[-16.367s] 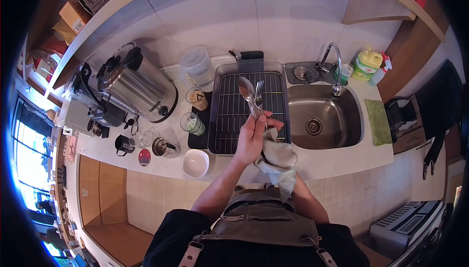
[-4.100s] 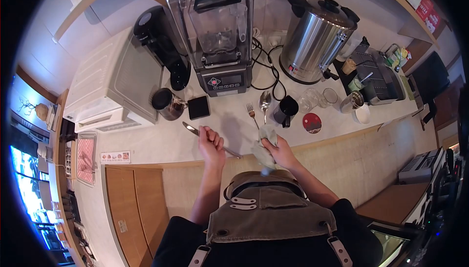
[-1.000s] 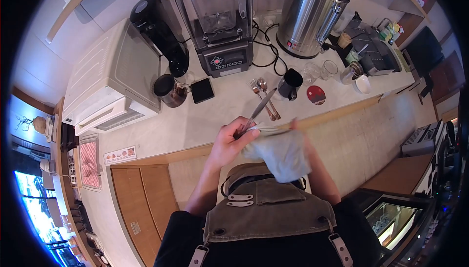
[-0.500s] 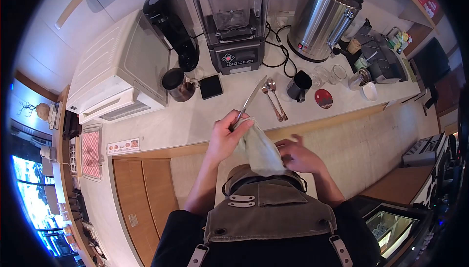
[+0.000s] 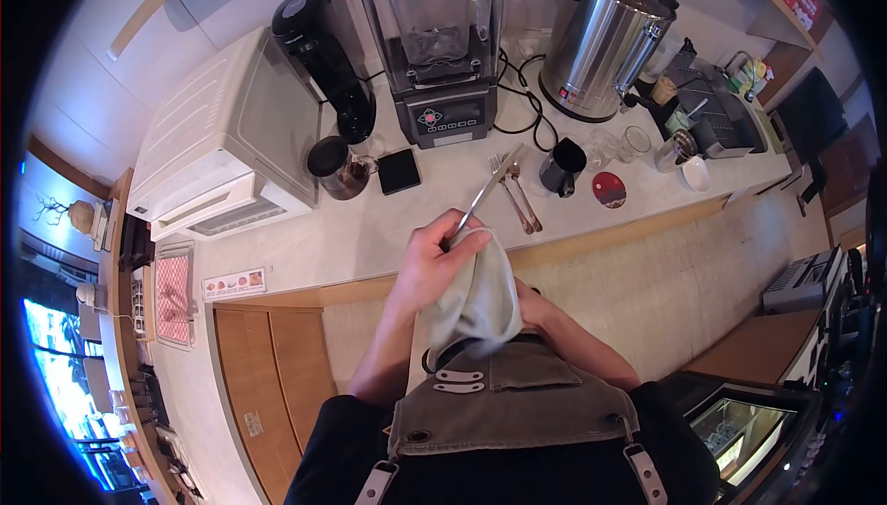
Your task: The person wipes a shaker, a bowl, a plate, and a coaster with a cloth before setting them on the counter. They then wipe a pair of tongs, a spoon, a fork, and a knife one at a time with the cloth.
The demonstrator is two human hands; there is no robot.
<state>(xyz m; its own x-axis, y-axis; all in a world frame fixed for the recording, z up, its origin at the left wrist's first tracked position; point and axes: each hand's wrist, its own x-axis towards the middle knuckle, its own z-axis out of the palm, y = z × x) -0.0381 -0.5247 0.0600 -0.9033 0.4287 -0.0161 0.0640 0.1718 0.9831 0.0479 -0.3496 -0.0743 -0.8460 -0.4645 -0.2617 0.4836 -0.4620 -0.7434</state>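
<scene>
Left hand grips table knife by its handle, blade up over the pale counter. Grey cloth drapes from that grip. Right hand mostly hidden under the cloth, grip unclear. Fork and spoon lie before the blender.

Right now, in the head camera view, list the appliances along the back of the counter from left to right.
White oven → black coffee machine → blender → steel urn.
</scene>
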